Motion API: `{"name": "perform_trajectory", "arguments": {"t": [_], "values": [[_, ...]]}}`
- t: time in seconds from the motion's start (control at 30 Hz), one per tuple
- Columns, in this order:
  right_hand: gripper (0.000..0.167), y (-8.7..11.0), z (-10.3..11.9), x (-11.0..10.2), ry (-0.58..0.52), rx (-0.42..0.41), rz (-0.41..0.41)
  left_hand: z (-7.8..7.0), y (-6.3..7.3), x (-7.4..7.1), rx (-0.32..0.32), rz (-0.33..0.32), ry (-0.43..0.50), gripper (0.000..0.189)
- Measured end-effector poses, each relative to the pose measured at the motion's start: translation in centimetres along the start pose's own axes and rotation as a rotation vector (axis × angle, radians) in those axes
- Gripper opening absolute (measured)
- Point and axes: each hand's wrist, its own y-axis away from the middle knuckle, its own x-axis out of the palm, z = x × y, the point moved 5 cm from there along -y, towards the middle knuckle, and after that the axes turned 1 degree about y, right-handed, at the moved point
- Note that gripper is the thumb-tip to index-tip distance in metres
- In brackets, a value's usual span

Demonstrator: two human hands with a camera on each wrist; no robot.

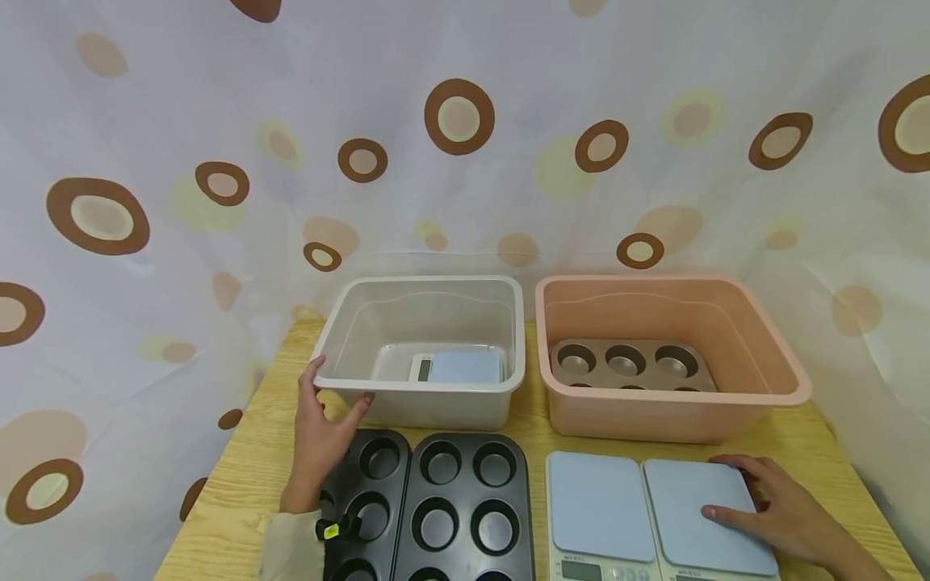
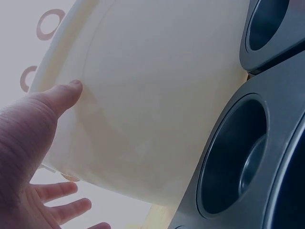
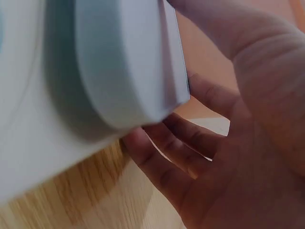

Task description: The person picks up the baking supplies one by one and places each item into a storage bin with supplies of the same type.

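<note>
My left hand (image 1: pixel 320 440) is at the front left corner of a white plastic bin (image 1: pixel 429 403). Its thumb lies against the bin's front wall and the other fingers spread past the corner; in the left wrist view the fingers look apart. A kitchen scale (image 1: pixel 465 367) lies inside that bin. With my right hand (image 1: pixel 788 512) I grip the right-hand kitchen scale (image 1: pixel 708 516), thumb on its pale blue platform and fingers at its far right edge. Seen from the right wrist, fingertips (image 3: pixel 136 138) meet the scale's side. A second kitchen scale (image 1: pixel 601 508) stands directly beside it.
Two dark muffin pans (image 1: pixel 465 507) lie side by side in front of the white bin. A pink bin (image 1: pixel 668 418) at the back right holds a brown muffin pan (image 1: pixel 650 361). A patterned curtain (image 1: pixel 508 194) hangs behind the wooden table (image 1: pixel 225 492).
</note>
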Motion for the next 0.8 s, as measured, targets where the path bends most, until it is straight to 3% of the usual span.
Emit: {"name": "perform_trajectory", "arguments": {"t": [0.37,0.57,0.8], "values": [[0.072,-0.2,0.1,-0.7,-0.076,0.043,0.048,0.2,0.0,-0.2,0.018,-0.014,-0.022,0.098],[0.062,0.5,0.4,-1.3,-0.168,0.006,0.014,0.1,0.0,-0.2,0.008,-0.004,-0.018,0.098],[0.064,0.9,0.8,-1.8,-0.258,0.024,0.076,0.2,0.0,-0.2,-0.002,0.012,-0.011,0.097]]}}
